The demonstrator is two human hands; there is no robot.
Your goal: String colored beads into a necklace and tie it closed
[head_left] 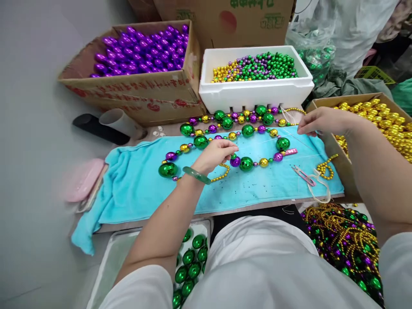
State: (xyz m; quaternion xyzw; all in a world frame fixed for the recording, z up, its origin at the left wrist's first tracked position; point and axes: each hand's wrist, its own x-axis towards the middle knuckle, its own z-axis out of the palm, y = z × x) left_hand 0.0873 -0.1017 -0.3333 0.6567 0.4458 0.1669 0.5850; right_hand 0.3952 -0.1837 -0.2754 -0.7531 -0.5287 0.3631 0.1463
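Note:
My left hand [216, 154], with a green bangle [196, 175] on the wrist, pinches the bead strand [246, 163] at a purple bead over the turquoise towel [135, 184]. My right hand [322, 121] is closed in a pinch on a thin clear thread [291, 136] that runs back toward the strand. The strand loops across the towel with large green, purple and gold beads. A second beaded strand [244, 116] lies just behind it.
A cardboard box of purple beads [141, 51] stands at the back left, a white foam box of mixed small beads [254, 68] behind, a box of gold beads [383, 120] at right. Pink snips [304, 176] lie on the towel. Green balls [189, 262] and finished necklaces [344, 240] sit below.

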